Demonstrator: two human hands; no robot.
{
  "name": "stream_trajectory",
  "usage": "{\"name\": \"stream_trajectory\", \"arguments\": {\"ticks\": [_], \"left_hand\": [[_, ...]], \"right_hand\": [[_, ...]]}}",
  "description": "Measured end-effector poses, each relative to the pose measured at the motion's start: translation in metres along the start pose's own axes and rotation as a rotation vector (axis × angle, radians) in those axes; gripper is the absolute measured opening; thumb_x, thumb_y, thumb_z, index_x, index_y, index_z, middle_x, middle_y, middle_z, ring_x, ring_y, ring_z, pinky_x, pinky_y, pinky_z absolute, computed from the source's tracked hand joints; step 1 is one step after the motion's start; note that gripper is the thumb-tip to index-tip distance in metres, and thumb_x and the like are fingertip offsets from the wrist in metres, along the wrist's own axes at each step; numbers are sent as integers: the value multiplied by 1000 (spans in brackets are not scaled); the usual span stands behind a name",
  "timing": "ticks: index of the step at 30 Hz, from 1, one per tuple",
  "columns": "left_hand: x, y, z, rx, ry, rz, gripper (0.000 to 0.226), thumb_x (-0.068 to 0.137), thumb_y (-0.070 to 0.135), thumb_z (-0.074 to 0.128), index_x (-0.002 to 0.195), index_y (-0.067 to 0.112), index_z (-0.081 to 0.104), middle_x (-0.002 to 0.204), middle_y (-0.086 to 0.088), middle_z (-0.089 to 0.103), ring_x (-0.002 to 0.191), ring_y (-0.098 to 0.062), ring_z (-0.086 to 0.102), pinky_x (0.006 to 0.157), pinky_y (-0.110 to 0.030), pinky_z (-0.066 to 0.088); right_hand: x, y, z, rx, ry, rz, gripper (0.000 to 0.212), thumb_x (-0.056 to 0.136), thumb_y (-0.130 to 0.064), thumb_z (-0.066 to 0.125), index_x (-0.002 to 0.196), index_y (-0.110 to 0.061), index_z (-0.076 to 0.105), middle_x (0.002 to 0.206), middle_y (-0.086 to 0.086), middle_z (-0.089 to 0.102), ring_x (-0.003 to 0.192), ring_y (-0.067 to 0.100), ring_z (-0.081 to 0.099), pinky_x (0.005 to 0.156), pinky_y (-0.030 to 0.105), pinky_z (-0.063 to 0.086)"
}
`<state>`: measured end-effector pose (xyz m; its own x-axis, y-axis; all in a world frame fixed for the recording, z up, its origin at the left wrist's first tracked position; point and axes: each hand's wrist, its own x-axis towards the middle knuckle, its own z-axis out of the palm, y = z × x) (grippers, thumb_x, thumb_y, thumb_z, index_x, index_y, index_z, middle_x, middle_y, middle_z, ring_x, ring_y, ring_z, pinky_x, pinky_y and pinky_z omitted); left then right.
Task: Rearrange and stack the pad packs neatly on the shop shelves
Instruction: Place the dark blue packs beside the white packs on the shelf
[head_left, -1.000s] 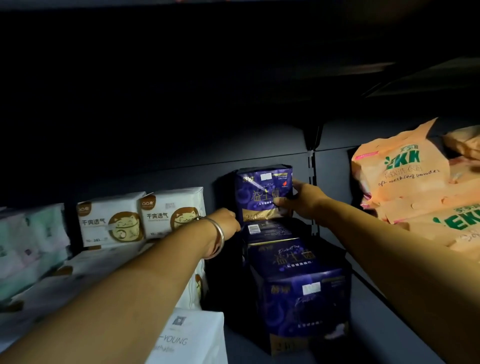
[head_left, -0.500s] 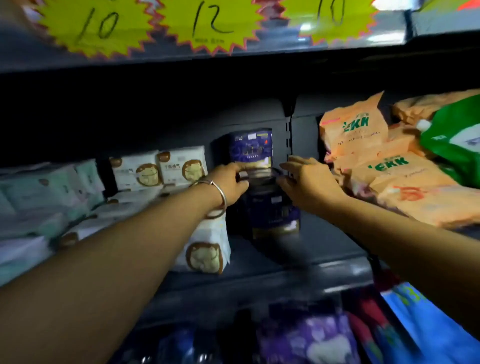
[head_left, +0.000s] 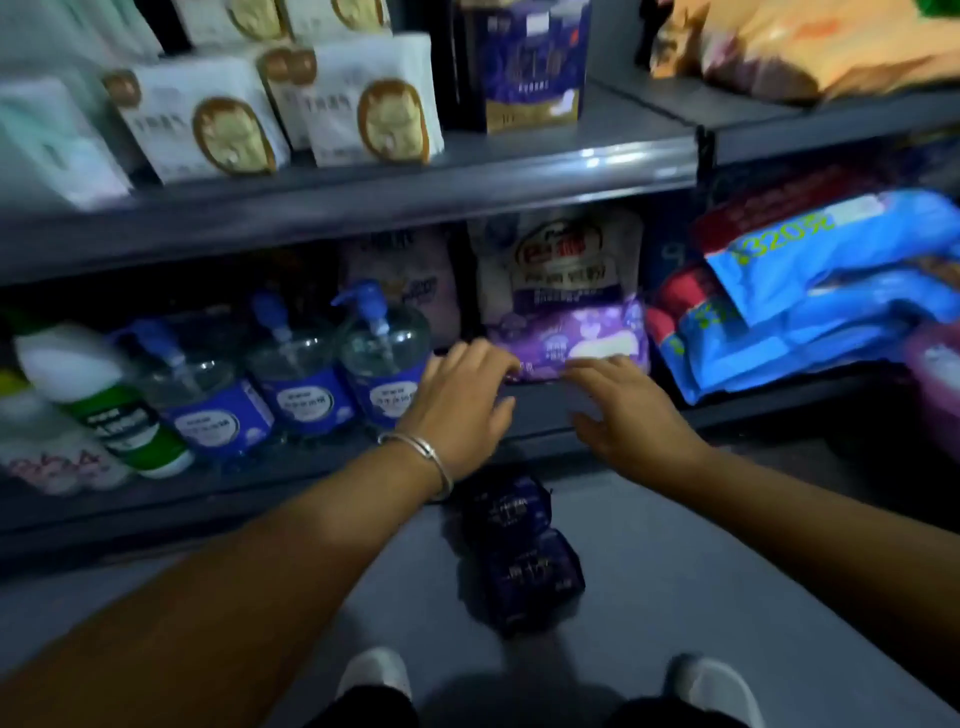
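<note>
Two dark blue pad packs (head_left: 519, 556) lie on the grey floor below my hands. A dark blue pad pack (head_left: 530, 62) stands on the upper shelf (head_left: 519, 171), beside white pad packs (head_left: 369, 104) with gold ovals. My left hand (head_left: 462, 405), with a silver bangle on its wrist, hovers with fingers spread in front of the lower shelf and holds nothing. My right hand (head_left: 623, 410) is beside it, fingers relaxed and empty. A purple pad pack (head_left: 587, 338) lies on the lower shelf just behind both hands.
Clear pump bottles (head_left: 379, 358) with blue labels and a white bottle with a green label (head_left: 98, 400) fill the lower shelf's left. Blue bags (head_left: 831, 291) lie at the right, orange bags (head_left: 810, 47) above them. My shoes (head_left: 374, 675) show at the bottom.
My view has dropped from the upper shelf to the lower shelf and floor. Both hands left the dark blue packs on the upper shelf and came down, empty.
</note>
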<state>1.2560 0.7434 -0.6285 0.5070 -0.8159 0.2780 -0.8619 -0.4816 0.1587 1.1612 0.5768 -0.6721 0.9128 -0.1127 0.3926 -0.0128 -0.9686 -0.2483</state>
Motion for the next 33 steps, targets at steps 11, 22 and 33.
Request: {"name": "stream_trajectory", "arguments": {"ticks": [11,22,33], "left_hand": [[-44,-64,167,113,-734,-167,62,87,24,57,141,19,28,142,-4,31,129,-25,33,103,-37,31],[-41,-63,219,75,-714,-206,80,90,33,56,150,16,6,157,-4,5,144,-22,8,115,-36,15],[-30,-54,236,121,-762,-273,106,81,51,63,149,12,-10,158,-8,-6,146,-24,-2,117,-41,9]], "right_hand": [[-78,24,156,90,-932,155,124,71,-41,78,149,-13,-14,158,9,-14,146,22,-4,119,30,9],[-125,28,190,139,-593,101,99,48,-18,89,134,3,45,136,23,47,115,34,57,99,32,45],[-121,33,188,444,-631,177,84,74,-33,74,142,-22,27,137,-3,33,123,10,32,105,20,32]]}}
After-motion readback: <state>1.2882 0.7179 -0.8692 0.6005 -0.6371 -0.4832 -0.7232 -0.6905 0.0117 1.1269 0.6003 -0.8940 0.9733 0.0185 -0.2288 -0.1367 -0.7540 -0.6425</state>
